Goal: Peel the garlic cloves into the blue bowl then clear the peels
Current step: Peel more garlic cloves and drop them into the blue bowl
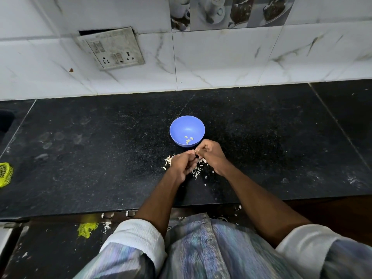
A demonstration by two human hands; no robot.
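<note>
- While both hands meet over the black counter (80,158), the left hand (182,166) and right hand (210,156) have their fingers curled inward, thumb and fingertips brought together at one shared spot between them.
- What they pinch is hidden and too small to name; judged from the task, a garlic clove mid-peel. Its long axis cannot be told.
- Blue bowl (179,125) sits at 12 o'clock from the hands, just beyond the knuckles; its near rim is almost touching the right hand.
- Peeled cloves (188,139), a few pale pieces, lie in the bowl's near side, at about 6 o'clock on its floor.
- Peels (168,162) are scattered on the counter under and round the hands, mostly at 9 o'clock and 5 o'clock of the left hand.
- Key relation: the drop point lies straight ahead at 12 o'clock, and the right hand is the nearer one, so a short forward reach over the rim should serve.
- Judgement: peeling stage under way; clearing not yet begun.
- Yellow mesh (5,175) at far 9 o'clock on the counter edge; wall socket plate (112,48) at 11 o'clock on the tiles.
</note>
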